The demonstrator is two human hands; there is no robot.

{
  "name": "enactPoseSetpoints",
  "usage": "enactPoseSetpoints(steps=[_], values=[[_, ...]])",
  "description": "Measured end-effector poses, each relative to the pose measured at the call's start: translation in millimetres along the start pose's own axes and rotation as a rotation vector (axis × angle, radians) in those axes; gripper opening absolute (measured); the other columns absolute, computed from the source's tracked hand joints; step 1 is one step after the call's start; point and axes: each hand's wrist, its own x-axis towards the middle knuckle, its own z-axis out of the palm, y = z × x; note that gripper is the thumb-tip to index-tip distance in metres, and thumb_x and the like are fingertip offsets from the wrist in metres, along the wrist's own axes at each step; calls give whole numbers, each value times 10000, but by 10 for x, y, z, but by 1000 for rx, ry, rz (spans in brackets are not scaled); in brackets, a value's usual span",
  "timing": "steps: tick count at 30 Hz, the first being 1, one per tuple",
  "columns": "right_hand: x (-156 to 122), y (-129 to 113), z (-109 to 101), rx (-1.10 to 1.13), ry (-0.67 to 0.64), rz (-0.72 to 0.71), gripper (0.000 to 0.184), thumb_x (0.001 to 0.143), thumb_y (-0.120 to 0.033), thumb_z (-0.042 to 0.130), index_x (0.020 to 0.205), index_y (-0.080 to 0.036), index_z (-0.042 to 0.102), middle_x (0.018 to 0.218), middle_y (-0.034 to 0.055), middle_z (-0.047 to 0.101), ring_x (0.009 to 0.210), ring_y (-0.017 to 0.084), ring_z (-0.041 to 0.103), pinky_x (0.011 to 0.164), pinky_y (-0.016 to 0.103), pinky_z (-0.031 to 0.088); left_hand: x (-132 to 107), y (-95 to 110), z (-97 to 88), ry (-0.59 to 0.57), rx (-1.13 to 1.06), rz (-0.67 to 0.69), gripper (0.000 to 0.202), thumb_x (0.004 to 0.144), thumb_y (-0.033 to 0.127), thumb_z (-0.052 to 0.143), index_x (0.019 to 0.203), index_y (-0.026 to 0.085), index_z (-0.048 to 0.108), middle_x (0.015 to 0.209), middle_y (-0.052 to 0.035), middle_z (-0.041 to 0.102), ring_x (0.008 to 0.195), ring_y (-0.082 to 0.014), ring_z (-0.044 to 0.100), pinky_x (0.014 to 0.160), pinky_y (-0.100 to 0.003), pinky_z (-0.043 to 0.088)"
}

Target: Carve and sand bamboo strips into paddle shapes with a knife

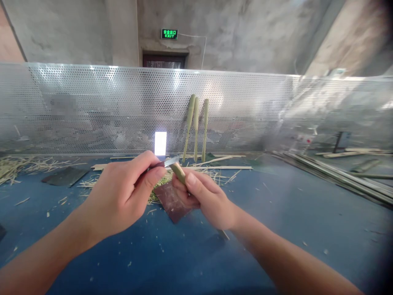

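My left hand [123,192] grips a small knife [171,161] with a dark handle, and its bright blade points right. The blade touches or nearly touches the end of a short pale green bamboo piece [178,172], held in the fingers of my right hand [208,200]. Most of the bamboo piece is hidden by my right fingers. Below both hands, a reddish-brown sheet of sandpaper [170,201] lies on the blue work table [196,254], partly on a pile of bamboo shavings [158,188].
Several long bamboo sticks [195,127] lean against a perforated metal panel [92,98] at the table's far edge. Flat bamboo strips [344,172] lie in a heap at the right. A dark sheet [65,176] and more shavings lie at the left.
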Motion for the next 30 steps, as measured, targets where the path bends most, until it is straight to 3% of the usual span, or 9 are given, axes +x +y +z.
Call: enactPoseSetpoints(steps=[8, 23, 27, 30], values=[[-12, -1, -4, 2, 13, 3, 391, 1020, -468, 415, 725, -213, 391, 597, -86, 311, 461, 56, 259, 407, 212, 284, 7, 14, -18, -27, -11, -1, 225, 994, 281, 430, 801, 209, 520, 469, 100, 410, 392, -70, 358, 396, -202, 276], [33, 65, 5, -104, 139, 11, 360, 1009, -486, 443, 762, -226, 414, 556, -85, 355, 438, 64, 270, 377, 228, 214, 4, 22, -16, -97, -96, -104, 259, 1002, 334, 416, 813, 209, 542, 499, 84, 414, 428, -80, 366, 410, -202, 284], [26, 116, 9, -175, 173, 31, 372, 1008, -493, 438, 755, -224, 406, 587, -77, 341, 461, 65, 272, 394, 232, 224, 85, -274, 107, -87, -59, -214, 292, 998, 382, 410, 795, 210, 531, 521, 62, 441, 443, -97, 387, 425, -226, 281], [-16, 119, 31, -306, 90, 10, 393, 1019, -496, 400, 745, -216, 427, 597, -60, 371, 494, 77, 312, 442, 250, 283, 183, -618, 186, -6, 55, -324, 362, 991, 337, 385, 648, 222, 380, 487, 48, 393, 417, -103, 353, 416, -250, 230]])
